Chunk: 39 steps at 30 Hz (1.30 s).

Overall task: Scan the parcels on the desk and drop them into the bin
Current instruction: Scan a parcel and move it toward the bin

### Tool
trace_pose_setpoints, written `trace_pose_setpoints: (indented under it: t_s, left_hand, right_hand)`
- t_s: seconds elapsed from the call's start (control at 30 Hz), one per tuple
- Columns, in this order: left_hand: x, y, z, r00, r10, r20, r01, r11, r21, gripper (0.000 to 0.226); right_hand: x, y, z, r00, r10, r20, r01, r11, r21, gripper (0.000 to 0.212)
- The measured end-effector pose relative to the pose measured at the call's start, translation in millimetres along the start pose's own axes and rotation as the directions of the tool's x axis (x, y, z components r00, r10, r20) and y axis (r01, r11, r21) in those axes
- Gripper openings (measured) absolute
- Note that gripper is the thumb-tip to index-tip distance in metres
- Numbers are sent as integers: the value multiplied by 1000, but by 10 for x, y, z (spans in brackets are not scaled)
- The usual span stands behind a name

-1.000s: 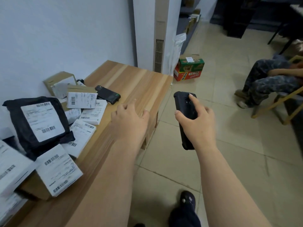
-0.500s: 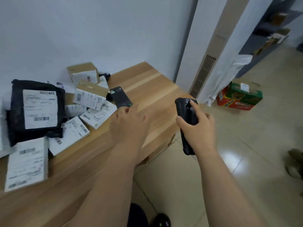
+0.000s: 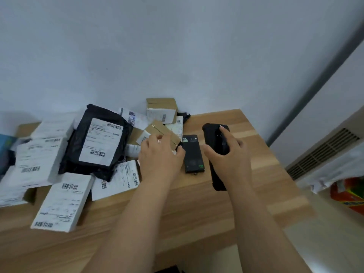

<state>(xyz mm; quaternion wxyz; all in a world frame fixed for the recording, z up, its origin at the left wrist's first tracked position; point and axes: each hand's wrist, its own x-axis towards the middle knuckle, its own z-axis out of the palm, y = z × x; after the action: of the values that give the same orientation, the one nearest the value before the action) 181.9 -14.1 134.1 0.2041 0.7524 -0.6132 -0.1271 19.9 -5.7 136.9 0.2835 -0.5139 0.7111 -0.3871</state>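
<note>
Several labelled parcels lie heaped on the wooden desk [image 3: 197, 209] against the wall: a black bag parcel [image 3: 96, 142], white boxes such as the nearest one [image 3: 63, 201], and brown cartons. My right hand [image 3: 228, 160] grips a black handheld scanner [image 3: 213, 138], with the index finger on its top. Over a small brown carton [image 3: 157, 131], my left hand [image 3: 159, 156] reaches with fingers spread; whether it touches the carton is unclear. No bin is in view.
A black phone-like device [image 3: 192, 154] lies flat on the desk between my hands. A white standing unit with a vent grille [image 3: 325, 152] rises at the right. A red and green box [image 3: 348, 194] sits on the floor beside it.
The view has swung left from the floor toward the desk and wall. My left hand has moved forward over the parcel heap. My right hand with the scanner has come over the desk.
</note>
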Motion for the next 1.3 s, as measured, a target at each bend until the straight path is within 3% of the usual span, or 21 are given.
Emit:
trace_pose_setpoints:
  t_s: [0.33, 0.73, 0.87, 1.07, 1.3]
  left_hand:
    - [739, -57, 262, 977, -188, -98, 190, 982, 10, 60]
    - [1497, -279, 729, 924, -369, 103, 355, 926, 129, 96]
    - [1607, -354, 817, 912, -371, 172, 361, 928, 90, 94]
    - [1603, -284, 822, 922, -362, 140, 358, 932, 54, 84]
    - [1158, -104, 764, 969, -237, 75, 206, 934, 292, 78]
  right_hand:
    - [938, -49, 397, 977, -84, 195, 84, 996, 7, 68]
    - [1639, 167, 788, 909, 13, 417, 46, 990, -130, 67]
    - [1729, 225, 888, 900, 27, 436, 39, 989, -142, 67]
    - [1782, 257, 880, 894, 20, 448, 52, 988, -147, 67]
    - [1691, 268, 697, 881, -43, 470, 99, 990, -96, 67]
